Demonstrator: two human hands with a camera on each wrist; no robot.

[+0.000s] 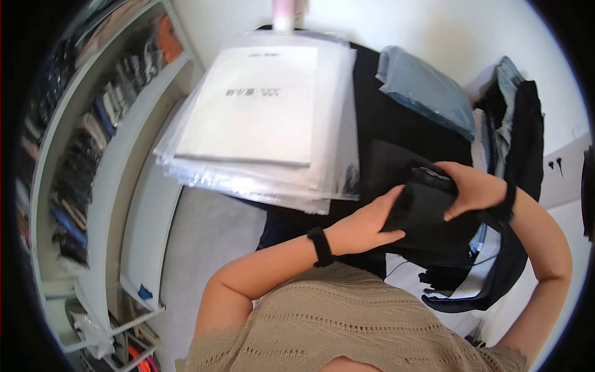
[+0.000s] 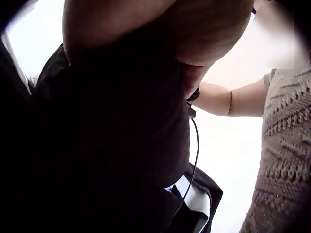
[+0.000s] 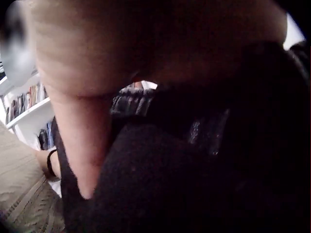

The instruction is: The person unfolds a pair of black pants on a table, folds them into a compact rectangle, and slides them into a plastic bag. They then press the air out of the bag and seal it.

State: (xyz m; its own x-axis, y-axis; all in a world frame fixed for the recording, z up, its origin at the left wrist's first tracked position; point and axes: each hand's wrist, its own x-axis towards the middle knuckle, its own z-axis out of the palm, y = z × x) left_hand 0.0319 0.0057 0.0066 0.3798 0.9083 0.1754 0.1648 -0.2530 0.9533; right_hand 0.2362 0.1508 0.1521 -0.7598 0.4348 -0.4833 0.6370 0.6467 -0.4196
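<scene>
A folded black garment [image 1: 424, 214] is between my two hands in the head view, over the near right part of the black surface. My left hand [image 1: 365, 223] grips its left side, thumb along the near face and fingers partly hidden by the cloth. From the right, my right hand [image 1: 477, 188] holds the other side with the thumb [image 3: 87, 155] laid over the fabric. A gathered, elastic-looking band [image 3: 131, 103] shows on the dark cloth in the right wrist view. Dark fabric [image 2: 121, 131] fills much of the left wrist view beneath the hand.
Clear plastic bags [image 1: 344, 124] lie stacked to the left, topped by a white printed sheet [image 1: 248, 105]. Bagged blue denim [image 1: 424, 90] sits at the back. Clothes [image 1: 527, 136] are draped at right. Shelves [image 1: 114, 161] of packed clothing stand at left. A thin cord [image 2: 197, 145] hangs below.
</scene>
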